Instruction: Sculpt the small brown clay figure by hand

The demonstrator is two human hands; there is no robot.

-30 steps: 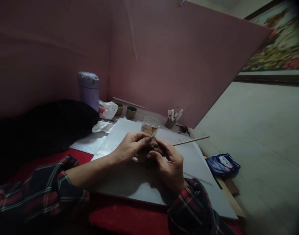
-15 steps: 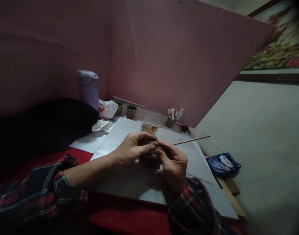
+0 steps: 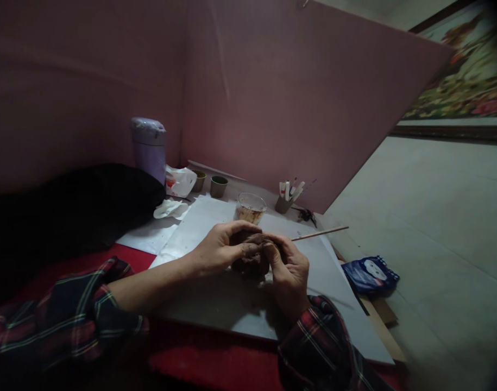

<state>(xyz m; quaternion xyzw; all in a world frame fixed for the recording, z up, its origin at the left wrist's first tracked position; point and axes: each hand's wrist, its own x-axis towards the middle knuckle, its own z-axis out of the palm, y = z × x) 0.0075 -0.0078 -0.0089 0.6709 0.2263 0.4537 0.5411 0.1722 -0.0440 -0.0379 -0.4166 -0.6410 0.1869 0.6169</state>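
Observation:
Dark brown clay (image 3: 250, 265) stands on the white board (image 3: 207, 304) right before me, its upper part between my two hands. My left hand (image 3: 221, 247) curves round the clay from the left, fingers over the far side and thumb on the near side. From the right, my right hand (image 3: 288, 266) grips the clay, its thumb pressing the top near the left thumb. Both hands carry brown smears. The clay's far side is hidden by the fingers. Just behind them is a clear cup (image 3: 251, 206) with brown stains. A thin stick (image 3: 321, 233) lies right of the right hand.
Behind stand two small cups (image 3: 218, 187), a purple flask (image 3: 149, 149), a white plastic bag (image 3: 181, 182) and a crumpled tissue (image 3: 170, 209). A holder with pens (image 3: 284, 203) is at the back right. A blue packet (image 3: 370, 276) lies beyond the board's right edge; dark cloth (image 3: 77, 217) covers the left.
My right thumb has moved up and inward onto the top of the clay, closer to the left thumb. The left hand has barely shifted.

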